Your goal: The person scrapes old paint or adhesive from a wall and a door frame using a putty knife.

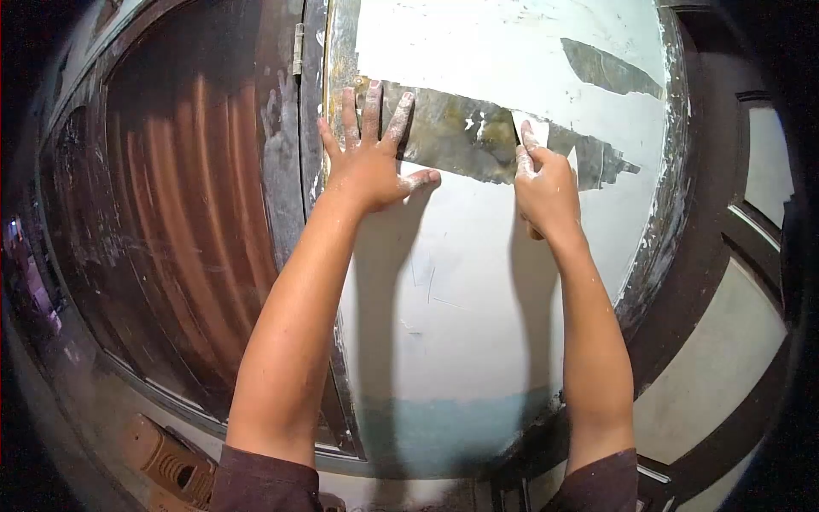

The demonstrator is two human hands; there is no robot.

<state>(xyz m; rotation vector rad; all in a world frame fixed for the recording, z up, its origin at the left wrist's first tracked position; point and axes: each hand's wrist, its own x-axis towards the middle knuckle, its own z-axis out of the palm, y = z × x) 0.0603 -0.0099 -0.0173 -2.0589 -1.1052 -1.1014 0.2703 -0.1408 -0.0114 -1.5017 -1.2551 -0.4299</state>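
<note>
In the head view, my left hand (365, 171) lies against the wall with its fingers spread, over the left end of a dark bare strip (452, 132). White residue coats its fingertips and thumb. My right hand (550, 192) grips a scraper (540, 128), its index finger stretched along the blade. That blade overlaps the right part of the strip, and the handle's end peeks out below the palm. White paint (461, 256) covers the wall around the strip, with ragged edges where it has come off. A second bare patch (606, 68) shows at the upper right.
A dark wooden frame with brown curtain folds (196, 188) stands left, its metal hinge (298, 49) beside the wall. Paint-smeared trim (657, 230) borders the right side, then a dark door with pale panels (717, 350). A brown slotted object (175, 465) sits low at left.
</note>
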